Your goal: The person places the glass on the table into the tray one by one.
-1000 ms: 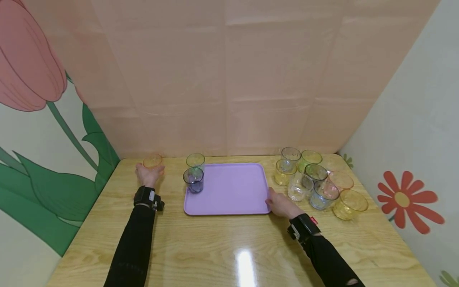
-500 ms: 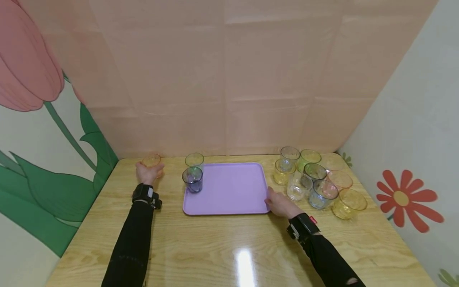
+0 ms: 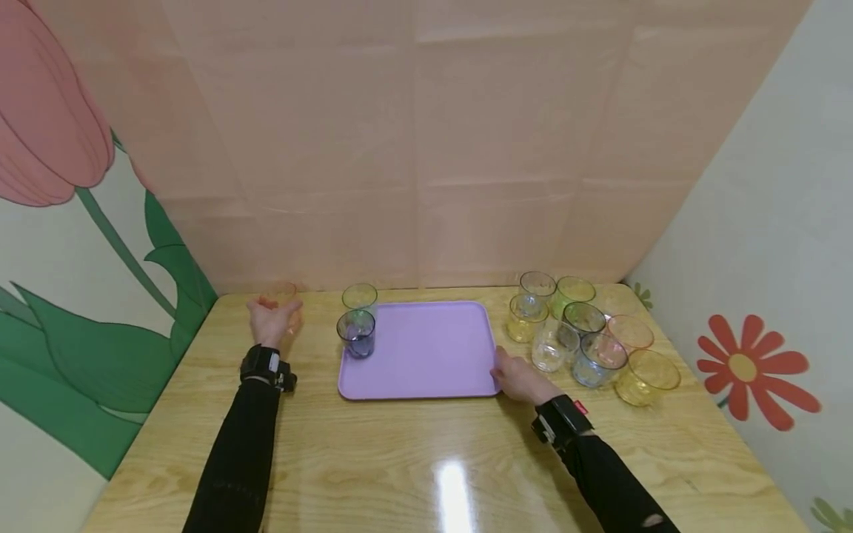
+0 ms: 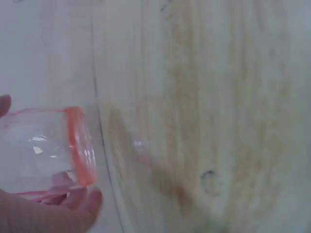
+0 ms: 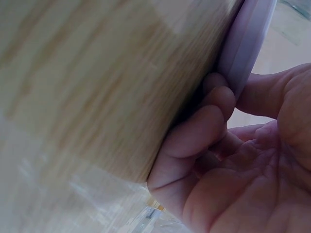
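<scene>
My left hand [image 3: 269, 322] is at the far left of the table, gripping a clear glass with an orange rim [image 4: 48, 148]. In the left wrist view its fingers [image 4: 80, 208] curl along one side of the glass, and the thumb shows at the other. The head view has most of the glass hidden behind the hand. My right hand [image 3: 524, 377] pinches the near right corner of a lilac tray [image 3: 426, 355], thumb above and fingertips tucked under the edge. On the tray's left side stands a dark purple glass [image 3: 358, 337], with a green-rimmed glass [image 3: 360, 300] behind it.
Several tinted glasses crowd the right of the table, among them a yellow glass [image 3: 526, 320], a blue glass [image 3: 600, 363] and an amber glass [image 3: 645, 379]. A pinkish sheet [image 3: 413, 148] hangs at the table's back edge, and painted walls flank it.
The orange-rimmed glass has shifted slightly up and back in the left hand, and its rim shows less. The right hand keeps its hold on the tray corner.
</scene>
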The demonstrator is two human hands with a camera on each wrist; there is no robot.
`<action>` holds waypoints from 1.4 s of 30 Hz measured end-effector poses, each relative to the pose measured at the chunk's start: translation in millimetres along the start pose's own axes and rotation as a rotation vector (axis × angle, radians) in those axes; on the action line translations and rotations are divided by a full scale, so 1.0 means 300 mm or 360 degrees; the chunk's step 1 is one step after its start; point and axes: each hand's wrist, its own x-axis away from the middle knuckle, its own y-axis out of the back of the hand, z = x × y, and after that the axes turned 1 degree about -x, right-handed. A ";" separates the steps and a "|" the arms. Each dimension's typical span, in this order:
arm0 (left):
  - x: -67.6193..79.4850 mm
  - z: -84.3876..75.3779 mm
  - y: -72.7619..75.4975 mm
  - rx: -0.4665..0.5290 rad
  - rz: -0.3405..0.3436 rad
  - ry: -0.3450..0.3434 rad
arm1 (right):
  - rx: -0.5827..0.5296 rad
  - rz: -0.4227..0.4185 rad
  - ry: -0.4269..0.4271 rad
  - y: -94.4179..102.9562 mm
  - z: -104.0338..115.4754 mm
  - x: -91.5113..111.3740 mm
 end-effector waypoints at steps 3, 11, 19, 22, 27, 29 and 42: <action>0.009 0.004 -0.004 0.0063 0.0003 -0.0081 | 0.0005 0.0005 -0.0004 0.002 0.005 -0.001; 0.030 0.022 -0.007 0.0011 0.0049 -0.0265 | 0.0005 0.0001 -0.0004 0.000 0.002 0.001; 0.090 0.021 0.011 0.0215 0.0095 -0.0287 | 0.0018 -0.0033 0.0020 0.000 -0.006 0.000; 0.112 0.025 0.016 0.0287 0.0124 -0.0276 | 0.0022 -0.0032 0.0019 -0.001 -0.007 -0.002; 0.144 0.025 0.027 0.0350 0.0138 -0.0283 | 0.0021 -0.0019 0.0026 -0.005 -0.009 -0.006; 0.154 0.023 0.031 0.0368 0.0142 -0.0278 | 0.0018 -0.0005 0.0019 -0.006 -0.009 -0.007; 0.226 -0.017 0.048 0.0367 0.0258 -0.0235 | 0.0026 -0.0014 0.0029 -0.005 -0.015 -0.009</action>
